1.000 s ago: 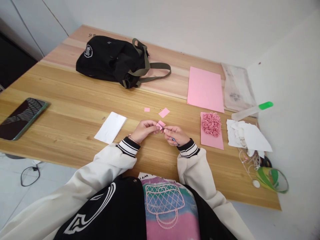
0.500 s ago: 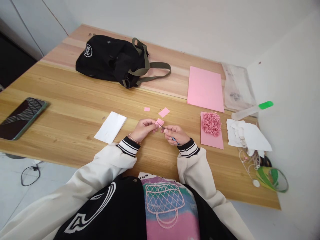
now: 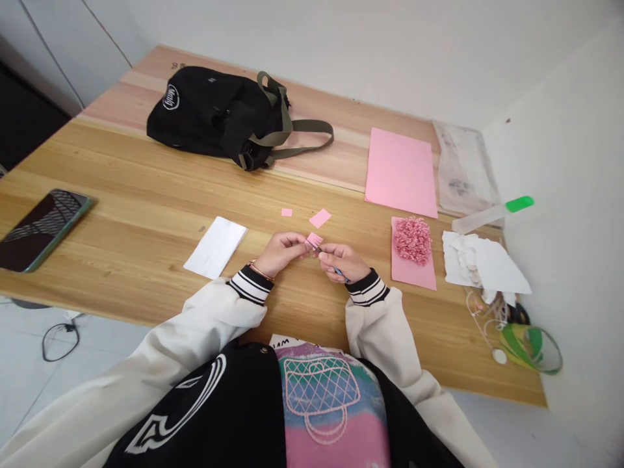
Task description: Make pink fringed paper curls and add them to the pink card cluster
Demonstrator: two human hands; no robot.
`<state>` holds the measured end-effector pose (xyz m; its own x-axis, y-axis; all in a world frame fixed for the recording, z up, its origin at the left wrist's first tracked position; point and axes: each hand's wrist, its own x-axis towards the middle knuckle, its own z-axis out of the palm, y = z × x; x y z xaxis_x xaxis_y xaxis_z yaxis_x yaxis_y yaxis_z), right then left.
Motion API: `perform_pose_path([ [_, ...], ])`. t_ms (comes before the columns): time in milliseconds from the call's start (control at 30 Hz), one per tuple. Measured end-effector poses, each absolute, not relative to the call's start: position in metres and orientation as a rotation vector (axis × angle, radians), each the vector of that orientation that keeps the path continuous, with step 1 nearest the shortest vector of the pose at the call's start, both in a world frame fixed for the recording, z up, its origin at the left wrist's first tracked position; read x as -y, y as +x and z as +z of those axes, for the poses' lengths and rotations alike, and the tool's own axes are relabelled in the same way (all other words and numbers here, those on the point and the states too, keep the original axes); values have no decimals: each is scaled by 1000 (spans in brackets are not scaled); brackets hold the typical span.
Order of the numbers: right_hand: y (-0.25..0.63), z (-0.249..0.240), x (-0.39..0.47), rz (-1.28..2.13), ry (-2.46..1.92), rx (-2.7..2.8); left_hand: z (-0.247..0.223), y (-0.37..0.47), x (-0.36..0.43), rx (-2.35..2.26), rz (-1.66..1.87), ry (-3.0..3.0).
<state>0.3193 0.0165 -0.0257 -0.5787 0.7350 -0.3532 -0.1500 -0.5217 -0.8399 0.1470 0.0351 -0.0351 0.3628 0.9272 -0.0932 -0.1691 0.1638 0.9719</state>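
My left hand pinches a small piece of pink paper with thin slits cut into it. Closed around the blue handles of a small pair of scissors is my right hand. The scissors' blades point left and lie at the paper's edge, near my left fingertips. Just beyond my hands, two small pink paper pieces lie on the table, a rectangle and a smaller one. To the right, a heap of curled pink paper strips sits on a pink sheet.
A black bag with straps lies at the back. Folded white paper and a phone are on the left. At right are stacked pink paper, a green-capped tube, white scraps and a green tape roll.
The scissors' blades and the pink paper have shifted slightly between my fingers, and the paper is tilted a little differently. Both hands stay almost in place.
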Motion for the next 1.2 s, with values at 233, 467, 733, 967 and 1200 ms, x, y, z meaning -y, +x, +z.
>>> perform_pose_path([
  [233, 319, -27, -16, 2134, -958, 1084, -34, 147, -35, -885, 930, 1116],
  [467, 320, -27, -16, 2143, -939, 1072, -35, 147, -35, -890, 927, 1129],
  [733, 319, -27, -16, 2141, -932, 1064, -35, 147, -36, -878, 918, 1133],
  [967, 319, -27, -16, 2144, -935, 1058, -35, 147, -35, -860, 923, 1128],
  [1200, 320, -28, -15, 2135, -945, 1078, -35, 146, -35, -886, 913, 1124],
])
